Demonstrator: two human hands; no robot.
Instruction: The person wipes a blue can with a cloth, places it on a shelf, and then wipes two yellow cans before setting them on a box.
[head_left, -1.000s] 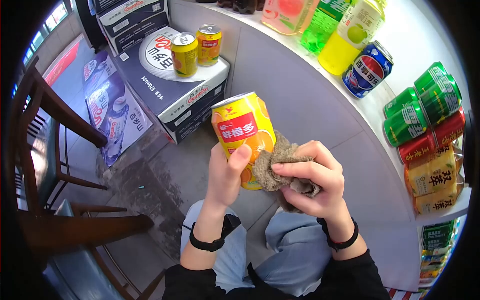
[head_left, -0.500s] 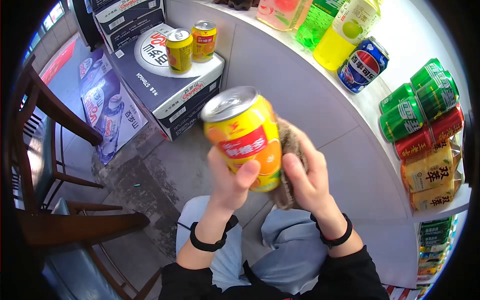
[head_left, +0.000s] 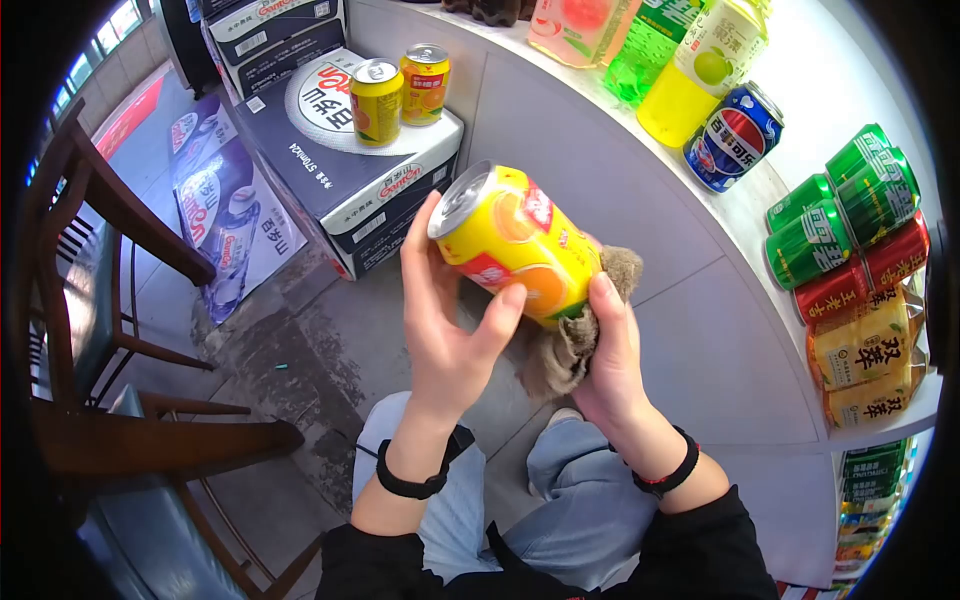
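A yellow drink can point(head_left: 528, 240) with orange pictures and a red label is held in the air before me, tilted with its silver top to the upper left. My left hand point(head_left: 445, 340) grips the can's top end, thumb on the near side. My right hand point(head_left: 612, 360) presses a crumpled grey-brown cloth point(head_left: 558, 358) around the can's bottom end; the hand's other fingers are hidden behind can and cloth. Two similar yellow cans, one in front point(head_left: 376, 103) and one behind point(head_left: 425, 84), stand upright on a dark carton point(head_left: 290, 165) at the upper left.
A curved white shelf point(head_left: 600, 115) on the right bears bottles, a blue can point(head_left: 735, 137), green cans point(head_left: 810, 240), red cans point(head_left: 835, 295) and yellow-brown packs point(head_left: 865, 350). Wooden chairs point(head_left: 150, 435) stand at the left. A printed sheet point(head_left: 225, 215) lies beside the carton.
The can has tipped further over, its top now pointing to the upper left. My left hand has shifted up towards its top end, and the cloth now wraps the bottom end.
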